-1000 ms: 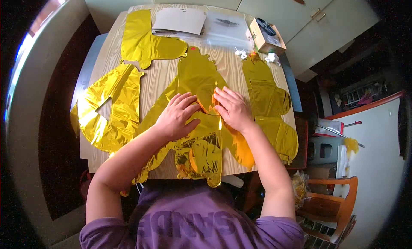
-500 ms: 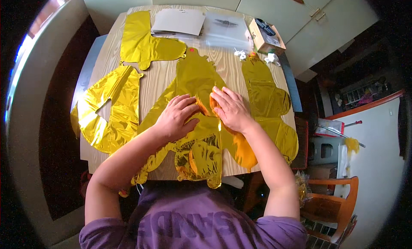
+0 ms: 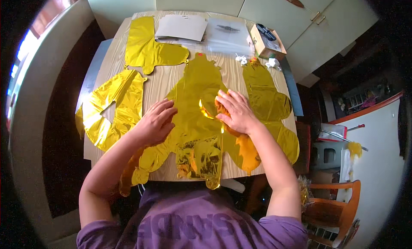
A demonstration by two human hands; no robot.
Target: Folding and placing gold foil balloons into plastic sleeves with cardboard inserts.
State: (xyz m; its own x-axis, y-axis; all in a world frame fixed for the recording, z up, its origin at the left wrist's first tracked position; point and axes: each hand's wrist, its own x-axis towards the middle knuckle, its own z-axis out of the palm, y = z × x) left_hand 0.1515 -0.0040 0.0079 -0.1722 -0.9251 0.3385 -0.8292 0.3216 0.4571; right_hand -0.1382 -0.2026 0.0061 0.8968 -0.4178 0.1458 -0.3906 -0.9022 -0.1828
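A large gold foil balloon [image 3: 195, 83] lies flat and uninflated in the middle of the table, its lower part creased and shiny near the front edge. My left hand [image 3: 154, 122] rests palm down over its left side, fingers stretched out. On the right part of the same foil lies my right hand [image 3: 236, 110], fingers extended, with a shiny crease just left of the thumb. Neither hand grips anything. A flat gold balloon with a triangular hole [image 3: 129, 103] is left of my left hand. Beyond my right hand another gold foil balloon [image 3: 262, 85] lies along the right edge.
An L-shaped gold balloon [image 3: 139, 42] lies at the far left. Behind are a stack of white sheets [image 3: 182, 27], clear plastic sheets [image 3: 225, 38] and a small wooden box [image 3: 277, 51]. White crumpled bits [image 3: 273, 64] sit beside the box. A wooden chair [image 3: 354, 201] stands right.
My hands have moved apart: the left has slid outward to the left, the right slightly rightward. The foil between them, gathered up before, now lies flatter.
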